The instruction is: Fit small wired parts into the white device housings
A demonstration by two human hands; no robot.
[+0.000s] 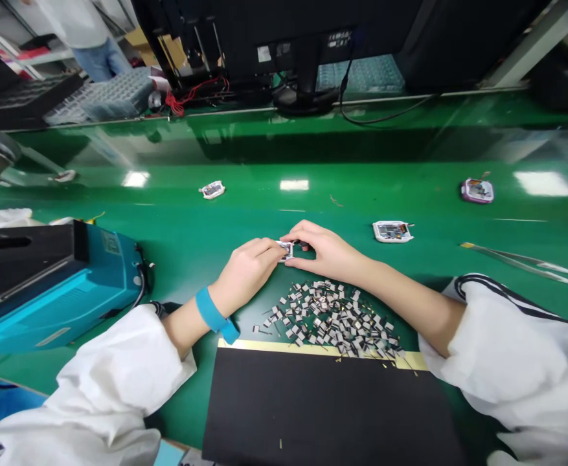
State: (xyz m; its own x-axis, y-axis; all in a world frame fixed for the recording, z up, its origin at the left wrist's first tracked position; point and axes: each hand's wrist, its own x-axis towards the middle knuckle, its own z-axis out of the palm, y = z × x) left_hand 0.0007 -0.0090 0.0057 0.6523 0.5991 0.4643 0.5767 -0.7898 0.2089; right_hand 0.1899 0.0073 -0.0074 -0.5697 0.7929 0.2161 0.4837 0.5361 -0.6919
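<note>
1. The surface is a glossy green workbench (284, 149). Along its far edge stand a grey plastic tray (118, 94), a tangle of red wires (186, 97) and a black monitor stand (306, 84), with a standing person (89, 39) beyond at far left.
2. At near left sits a teal bench machine with a black top (55, 310). A small white-framed circuit assembly (212, 189) lies on the bench far from the hands.
3. The left hand (245, 272), in a white sleeve (103, 382) and a blue wrist strap (214, 315), reaches in from the near left. Its fingers close narrowly on a small white rectangular part (286, 250).
4. The right hand (325, 251) comes in from the right, curled just as narrowly, and its fingertips (291, 238) grip the same part from the far side. The part lies between the hands, touching both, with neither clearly nearer. It sits at the centre of the bench, and its long axis is too hidden by the fingers to tell.
5. Just on the near side lies a loose heap of tiny metal-and-black components (332, 317), and nearer still a black mat with a yellow edge (322, 414).
6. To the right lie two more assemblies (392, 231) (477, 191) and a pair of long tweezers (521, 264), near the right sleeve (507, 369).
</note>
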